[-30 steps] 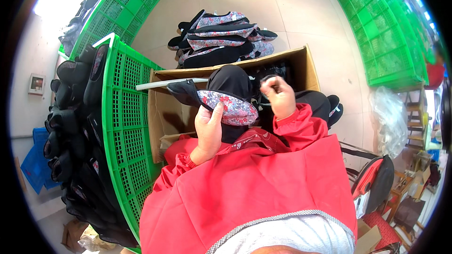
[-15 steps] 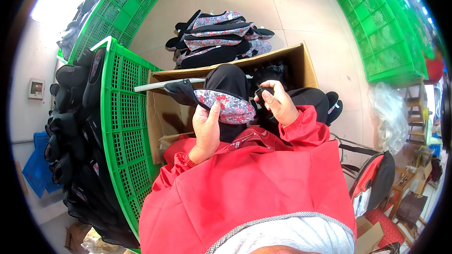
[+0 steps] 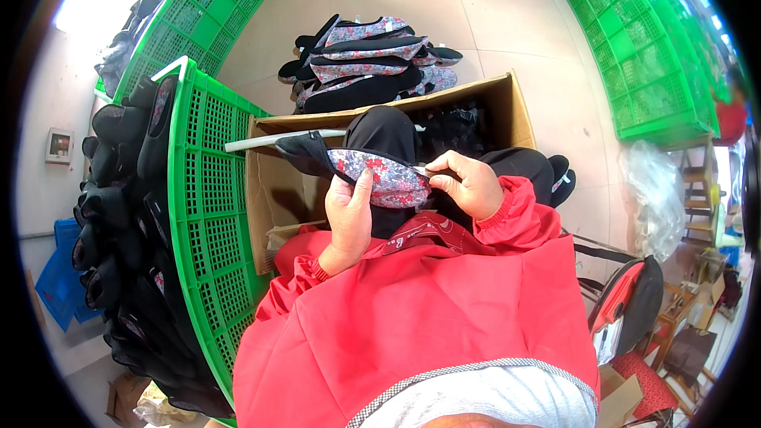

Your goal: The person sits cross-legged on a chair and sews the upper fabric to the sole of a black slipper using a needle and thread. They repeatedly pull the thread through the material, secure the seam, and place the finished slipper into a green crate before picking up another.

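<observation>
A fabric shoe upper (image 3: 388,181) with a grey-and-red floral face and black edging lies across my knees, its black end toward the left. My left hand (image 3: 350,214) grips its near edge, thumb on top of the floral cloth and fingers underneath. At the right end of the piece, my right hand (image 3: 472,185) is closed in a pinch beside a small whitish tab (image 3: 421,170). Its fingertips partly cover that end.
An open cardboard box (image 3: 519,111) stands before me, with dark material inside. Beyond it is a pile of floral and black uppers (image 3: 365,71). Green crates (image 3: 210,190) stand at the left, black uppers (image 3: 119,214) beside them. More green crates (image 3: 642,47) are at the far right.
My right hand has moved from above the box down to the right end of the upper. The small black thing in its fingers no longer shows. My left hand has barely moved.
</observation>
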The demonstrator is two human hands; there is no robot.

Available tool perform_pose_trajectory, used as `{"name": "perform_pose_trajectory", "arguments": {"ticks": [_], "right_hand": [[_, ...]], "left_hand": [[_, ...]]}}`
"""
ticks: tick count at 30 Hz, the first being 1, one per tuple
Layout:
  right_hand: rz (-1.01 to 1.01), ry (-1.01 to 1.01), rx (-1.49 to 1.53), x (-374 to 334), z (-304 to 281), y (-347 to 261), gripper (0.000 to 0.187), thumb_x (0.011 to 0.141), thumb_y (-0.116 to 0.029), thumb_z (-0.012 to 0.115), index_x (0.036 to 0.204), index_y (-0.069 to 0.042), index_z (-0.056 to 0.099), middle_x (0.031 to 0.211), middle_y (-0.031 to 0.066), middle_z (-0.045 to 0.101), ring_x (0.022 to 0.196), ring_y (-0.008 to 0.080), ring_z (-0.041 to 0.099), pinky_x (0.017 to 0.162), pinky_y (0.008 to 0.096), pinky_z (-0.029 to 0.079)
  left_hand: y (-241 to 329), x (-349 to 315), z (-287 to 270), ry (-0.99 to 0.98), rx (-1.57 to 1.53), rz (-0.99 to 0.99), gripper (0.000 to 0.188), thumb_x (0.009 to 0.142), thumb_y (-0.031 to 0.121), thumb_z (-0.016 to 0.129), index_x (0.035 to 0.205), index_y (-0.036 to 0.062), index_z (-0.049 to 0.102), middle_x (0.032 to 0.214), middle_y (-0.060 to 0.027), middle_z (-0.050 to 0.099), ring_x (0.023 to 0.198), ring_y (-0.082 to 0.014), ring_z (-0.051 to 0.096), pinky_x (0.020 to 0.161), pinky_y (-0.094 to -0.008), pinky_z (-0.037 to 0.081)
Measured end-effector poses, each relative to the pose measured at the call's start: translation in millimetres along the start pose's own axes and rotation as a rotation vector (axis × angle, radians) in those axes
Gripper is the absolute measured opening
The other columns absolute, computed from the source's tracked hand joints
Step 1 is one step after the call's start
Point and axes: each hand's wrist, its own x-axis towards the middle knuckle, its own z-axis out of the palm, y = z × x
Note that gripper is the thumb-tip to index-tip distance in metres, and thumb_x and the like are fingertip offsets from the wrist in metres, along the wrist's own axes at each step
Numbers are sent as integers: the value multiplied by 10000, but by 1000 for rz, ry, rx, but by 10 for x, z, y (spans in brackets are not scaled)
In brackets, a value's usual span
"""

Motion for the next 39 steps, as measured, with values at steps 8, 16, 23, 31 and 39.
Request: {"name": "perform_pose_trajectory", "arguments": {"ticks": [8, 16, 23, 31, 39], "right_hand": [[20, -17, -13, 45, 11, 29, 197, 880, -215, 684, 1000, -61, 660, 892, 104, 709, 800, 264, 693, 685, 321, 519], [-23, -21, 43, 57, -10, 43, 180, 865, -194, 697, 981, -58, 668, 885, 97, 711, 794, 256, 694, 678, 315, 518], [-12, -45, -2, 79, -12, 14, 182, 861, -197, 699, 977, -59, 669, 882, 97, 704, 784, 257, 690, 679, 316, 517], [-39, -23, -21, 122, 49, 6, 201, 863, -189, 693, 1012, -59, 653, 896, 102, 701, 799, 274, 688, 692, 336, 523], [-108, -57, 12, 162, 72, 49, 157, 917, -90, 648, 1044, -1, 622, 906, 86, 682, 815, 154, 667, 741, 262, 511]], "left_hand": [[-13, 0, -20, -7, 0, 7, 106, 979, 41, 547, 1074, 5, 577, 1013, -32, 649, 894, -81, 599, 816, -235, 485], [-3, -9, -10, -14, -15, 10, 107, 979, 39, 545, 1072, -1, 579, 1012, -34, 651, 888, -81, 600, 811, -234, 486], [-12, -6, -18, -14, 2, 11, 103, 978, 38, 546, 1067, -2, 582, 1004, -30, 652, 883, -77, 597, 802, -233, 485], [-37, -14, -71, -49, 66, 29, 145, 978, 41, 549, 1114, 4, 580, 1074, -43, 648, 954, -97, 603, 875, -263, 478], [-45, -7, -72, -33, 38, 4, 144, 977, 37, 546, 1112, 1, 583, 1068, -42, 647, 948, -95, 602, 868, -260, 477]]}}
